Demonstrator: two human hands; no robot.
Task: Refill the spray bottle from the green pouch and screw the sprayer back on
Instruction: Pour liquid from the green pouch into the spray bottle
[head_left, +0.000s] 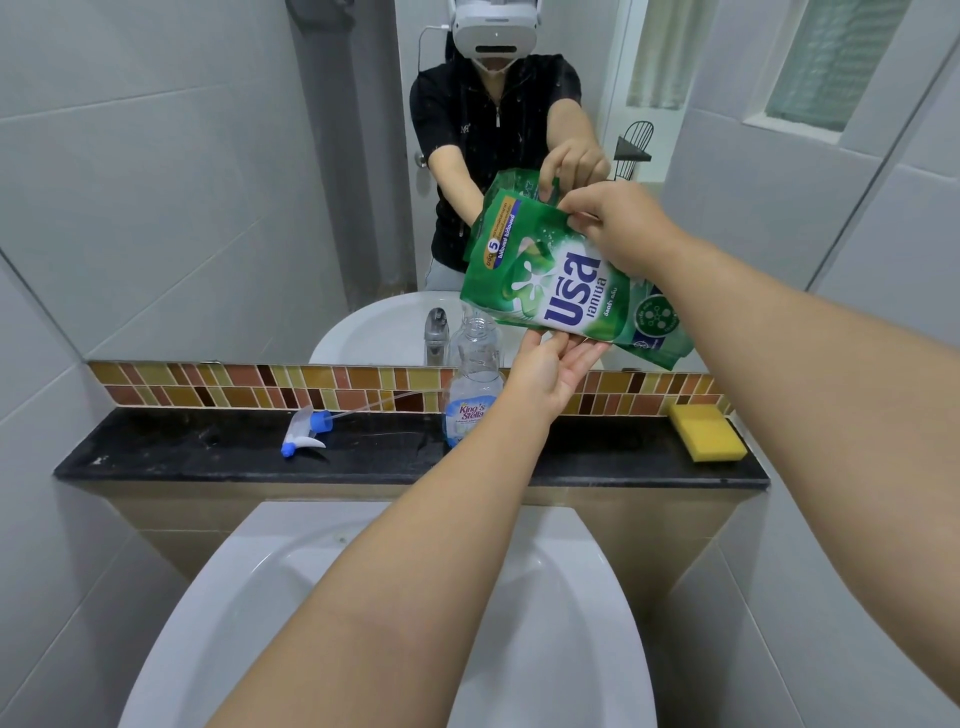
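The green pouch (550, 280) is held tilted above the black ledge, its lower left corner close over the mouth of the clear spray bottle (474, 379). My right hand (618, 228) pinches the pouch's upper edge. My left hand (550, 371) supports the pouch from underneath with fingers spread against its bottom edge. The bottle stands upright on the ledge with no sprayer on it and a little liquid at the bottom. The blue-and-white sprayer head (306, 431) lies on its side on the ledge to the left, its thin tube pointing toward the bottle.
A yellow sponge (706, 432) lies at the right end of the black ledge (208, 452). A white basin (395, 623) sits below my arms. A mirror (208, 182) above the tiled strip reflects a person, the pouch and a tap (436, 335).
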